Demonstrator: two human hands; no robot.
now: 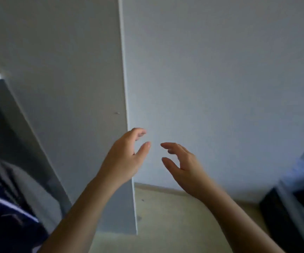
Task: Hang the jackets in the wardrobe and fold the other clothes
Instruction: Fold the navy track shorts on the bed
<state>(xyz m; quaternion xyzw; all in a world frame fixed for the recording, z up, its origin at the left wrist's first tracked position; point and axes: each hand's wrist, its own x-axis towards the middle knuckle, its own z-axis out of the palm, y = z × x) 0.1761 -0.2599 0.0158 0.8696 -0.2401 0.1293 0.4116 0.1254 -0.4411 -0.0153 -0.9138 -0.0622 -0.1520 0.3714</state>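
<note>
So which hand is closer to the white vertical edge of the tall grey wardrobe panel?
Left. The left hand lies across the white vertical edge in this view; the right hand hovers apart, to the edge's right, before the pale wall.

Door [85, 125] edge blocks left; right free.

The wardrobe [65, 88] shows a pale grey upright panel; its dark inside lies open at the left; there hangs a grey garment [38, 189]; just beside it a navy garment [5, 225] with a white stripe, both blurred.
</note>
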